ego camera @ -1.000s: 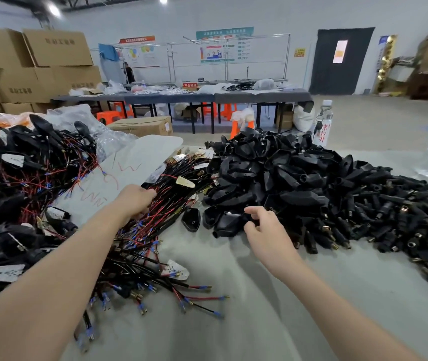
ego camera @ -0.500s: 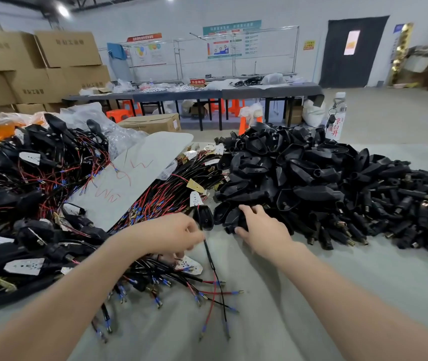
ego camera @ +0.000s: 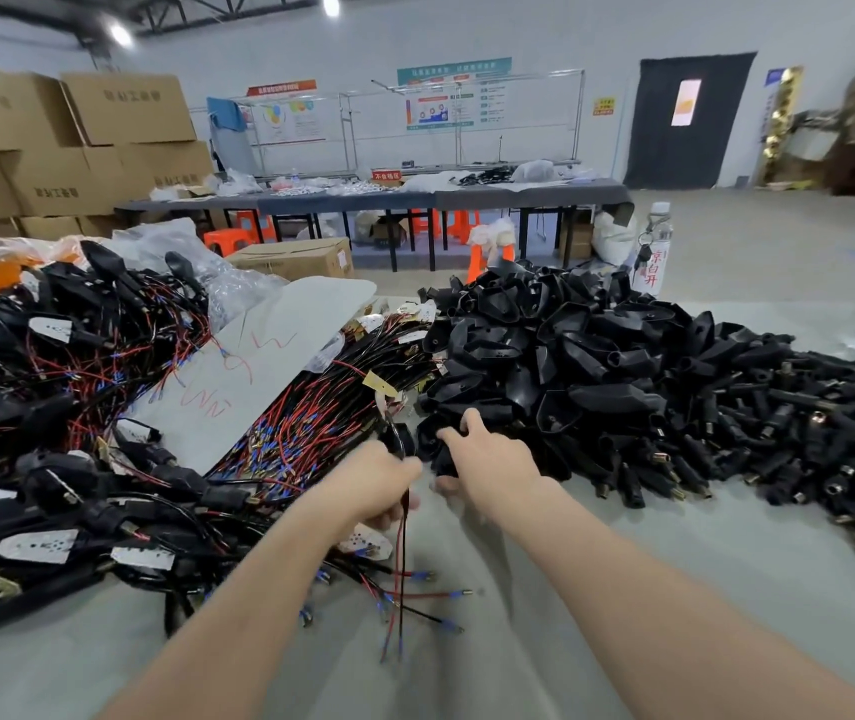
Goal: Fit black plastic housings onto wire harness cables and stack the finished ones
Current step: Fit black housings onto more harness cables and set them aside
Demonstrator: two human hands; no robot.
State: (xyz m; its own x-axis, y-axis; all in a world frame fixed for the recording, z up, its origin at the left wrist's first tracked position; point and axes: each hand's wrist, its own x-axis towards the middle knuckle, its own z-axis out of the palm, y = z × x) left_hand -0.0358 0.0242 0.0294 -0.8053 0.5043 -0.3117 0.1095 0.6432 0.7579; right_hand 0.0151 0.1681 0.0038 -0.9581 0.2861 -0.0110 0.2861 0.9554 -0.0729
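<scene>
Grey table [ego camera: 674, 589], glossy black tapered housings [ego camera: 596, 356] heaped, red-black wires [ego camera: 311, 423]

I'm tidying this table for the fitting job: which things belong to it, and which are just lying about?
Job: left hand holding a harness cable; right hand gripping a black housing; housing pile; cable pile; finished stack.
Lying about: water bottle; grey board; cardboard boxes.

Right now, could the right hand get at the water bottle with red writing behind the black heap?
Probably not without leaning in. The right hand grips a black housing at the near edge of the heap of housings; the water bottle stands beyond its far side, so the heap lies in the way.
</scene>
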